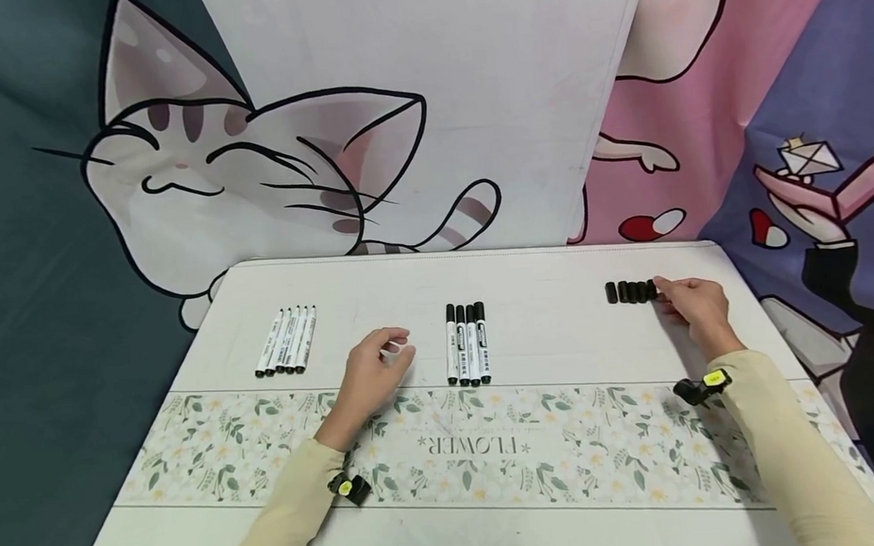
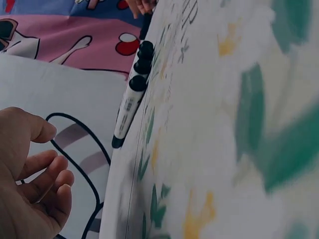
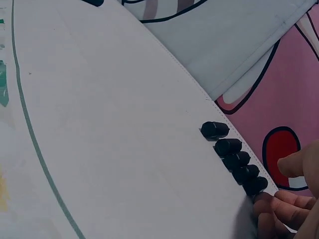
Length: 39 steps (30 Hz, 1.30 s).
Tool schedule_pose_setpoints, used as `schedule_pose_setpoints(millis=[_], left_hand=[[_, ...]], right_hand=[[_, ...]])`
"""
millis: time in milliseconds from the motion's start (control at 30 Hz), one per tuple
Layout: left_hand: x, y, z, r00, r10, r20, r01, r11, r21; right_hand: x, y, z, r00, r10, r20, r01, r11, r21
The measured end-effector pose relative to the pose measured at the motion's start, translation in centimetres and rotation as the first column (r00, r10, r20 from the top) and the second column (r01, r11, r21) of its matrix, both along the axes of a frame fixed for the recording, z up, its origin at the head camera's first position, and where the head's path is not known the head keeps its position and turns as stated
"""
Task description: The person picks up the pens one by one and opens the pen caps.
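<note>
My right hand (image 1: 698, 307) is at the right end of a row of black marker caps (image 1: 632, 292). In the right wrist view its fingertips (image 3: 264, 204) touch or nearly touch the nearest cap (image 3: 255, 185), while the thumb stands apart from them. Over the table's middle left, my left hand (image 1: 373, 367) hovers with loosely bent fingers and nothing in them. To its right lie several capped whiteboard markers (image 1: 467, 346), side by side, also visible as white markers (image 2: 130, 107) in the left wrist view. Left of that hand lie several uncapped markers (image 1: 287, 341), black tips pointing away.
The white table (image 1: 545, 316) carries a floral band (image 1: 605, 446) with the word FLOWER. A printed cloth (image 1: 517, 109) with a cartoon cat hangs right behind the table's far edge. Wrist cameras (image 1: 351, 487) are strapped to both forearms.
</note>
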<state>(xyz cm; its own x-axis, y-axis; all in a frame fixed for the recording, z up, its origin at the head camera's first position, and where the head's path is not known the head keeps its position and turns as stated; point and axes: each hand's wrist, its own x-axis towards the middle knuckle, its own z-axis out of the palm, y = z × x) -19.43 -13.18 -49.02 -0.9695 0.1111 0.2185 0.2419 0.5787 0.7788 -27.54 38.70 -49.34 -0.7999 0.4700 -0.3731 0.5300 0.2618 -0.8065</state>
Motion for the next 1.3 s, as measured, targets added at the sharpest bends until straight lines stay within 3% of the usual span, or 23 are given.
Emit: schedule_pose_setpoints(millis=[167, 267, 400, 567, 900, 1200, 1300], left_hand=[[-0.4, 1.2, -0.1, 1.000, -0.014, 0.026, 0.014, 1.000, 0.021], [-0.7, 1.9, -0.3, 0.997, -0.025, 0.080, 0.023, 0.999, 0.024], [-1.1, 2.9, -0.5, 0.989, -0.040, 0.144, 0.039, 0.999, 0.008], [-1.6, 3.9, -1.0, 0.986, -0.019, 0.168, 0.026, 0.999, -0.036], [-2.3, 5.5, -1.4, 0.973, 0.018, 0.229, 0.002, 0.996, -0.087], [-2.9, 5.7, -1.3, 0.974, 0.011, 0.228, 0.021, 0.990, -0.140], [-2.9, 5.7, -1.3, 0.972, 0.004, 0.234, 0.032, 0.988, -0.150]], right_hand=[[0.3, 0.1, 0.6, 0.999, 0.033, 0.010, -0.033, 0.999, 0.025], [0.7, -0.1, 1.3, 0.998, 0.066, -0.015, -0.065, 0.996, 0.063], [1.2, -1.2, 2.8, 0.986, 0.137, -0.097, -0.121, 0.980, 0.159], [2.1, -3.7, 4.6, 0.956, 0.209, -0.204, -0.145, 0.946, 0.289], [4.4, -9.5, 6.4, 0.851, 0.396, -0.346, -0.220, 0.865, 0.450], [6.0, -14.3, 6.5, 0.739, 0.533, -0.411, -0.327, 0.818, 0.473], [6.5, -15.5, 6.4, 0.713, 0.566, -0.414, -0.362, 0.803, 0.473]])
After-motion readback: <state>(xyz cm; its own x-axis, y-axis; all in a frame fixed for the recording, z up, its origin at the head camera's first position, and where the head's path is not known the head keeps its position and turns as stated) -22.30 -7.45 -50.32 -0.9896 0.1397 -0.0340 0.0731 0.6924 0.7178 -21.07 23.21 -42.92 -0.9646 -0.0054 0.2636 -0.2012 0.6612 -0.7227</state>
